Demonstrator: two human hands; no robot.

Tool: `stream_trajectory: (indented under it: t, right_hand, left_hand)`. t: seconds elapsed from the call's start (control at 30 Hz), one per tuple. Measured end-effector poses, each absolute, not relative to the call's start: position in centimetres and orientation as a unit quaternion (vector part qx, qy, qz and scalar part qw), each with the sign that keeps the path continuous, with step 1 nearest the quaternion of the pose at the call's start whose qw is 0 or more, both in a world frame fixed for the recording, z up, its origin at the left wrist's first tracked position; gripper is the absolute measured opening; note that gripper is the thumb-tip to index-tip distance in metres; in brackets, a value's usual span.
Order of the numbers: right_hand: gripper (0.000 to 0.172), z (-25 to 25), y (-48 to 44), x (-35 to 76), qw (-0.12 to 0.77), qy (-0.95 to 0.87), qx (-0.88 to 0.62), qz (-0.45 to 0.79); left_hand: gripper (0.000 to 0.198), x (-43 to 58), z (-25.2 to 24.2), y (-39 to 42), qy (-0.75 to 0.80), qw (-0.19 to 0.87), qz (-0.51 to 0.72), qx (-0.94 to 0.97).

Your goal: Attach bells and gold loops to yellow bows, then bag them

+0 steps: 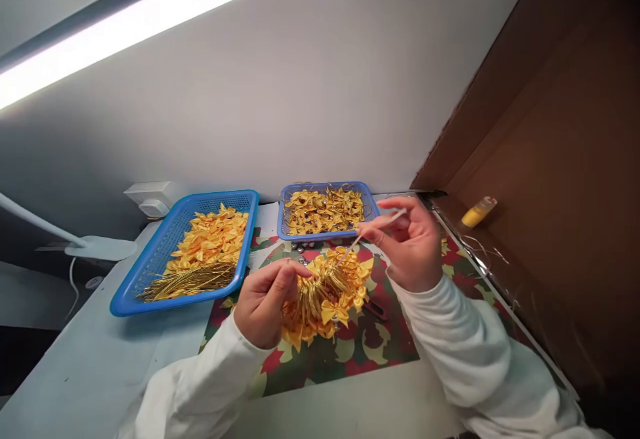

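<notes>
Yellow ribbon bows with gold cord loops (327,289) hang together in a bunch between my two hands. My left hand (265,302) is closed, thumb against forefinger, at the bunch's left side where the cords gather. Whether it also grips a strip end is hidden. A thin whitish strip (354,247) runs from the gathered cords up to my right hand (413,245). There, thumb and fingers pinch it, and its free end sticks out past the fingertips.
A blue basket (125,292) at left holds yellow bows and gold cords. Behind the bunch, a smaller blue basket (283,225) contains corded bows. Small metallic bells (303,247) lie before it. A dark-red handled tool (375,310) rests on the patterned mat (350,372). A brown panel (550,159) borders the right.
</notes>
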State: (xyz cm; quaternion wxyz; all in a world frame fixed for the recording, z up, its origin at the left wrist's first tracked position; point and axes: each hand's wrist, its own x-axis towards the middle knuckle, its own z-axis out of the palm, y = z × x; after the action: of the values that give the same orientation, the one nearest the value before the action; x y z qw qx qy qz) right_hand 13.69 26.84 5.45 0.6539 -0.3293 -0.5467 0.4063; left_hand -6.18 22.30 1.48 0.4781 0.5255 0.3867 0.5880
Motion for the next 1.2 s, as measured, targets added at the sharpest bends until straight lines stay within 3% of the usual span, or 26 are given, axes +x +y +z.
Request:
stream_trajectory:
  t: [0.13,0.23,0.53,0.67,0.9,1.2]
  right_hand:
    - [0.041,5.0,28.4,14.8,0.546,-0.410,-0.361,0.635]
    - [0.033,3.9,28.6,15.2,0.513,-0.366,-0.365,0.686]
    - [0.024,1.2,27.4,13.9,0.493,-0.454,-0.401,0.624]
    - [0.014,2.8,26.8,13.6,0.510,-0.573,-0.375,0.521]
    - [0.008,4.2,26.1,12.6,0.505,-0.703,-0.331,0.376]
    - [0.009,4.5,26.7,12.5,0.485,-0.723,-0.362,0.334]
  left_hand:
    - [0.033,-6.9,2.3,22.9,0.381,0.438,0.616,0.533]
    - [0.031,-7.9,3.2,23.3,0.370,0.402,0.620,0.564]
    - [0.027,-8.9,5.9,23.9,0.348,0.395,0.605,0.597]
    - [0.028,-9.0,7.1,23.9,0.399,0.379,0.548,0.630]
    - [0.036,-6.3,4.7,24.4,0.451,0.425,0.378,0.688]
    - [0.019,-3.7,3.1,24.5,0.387,0.451,0.362,0.718]
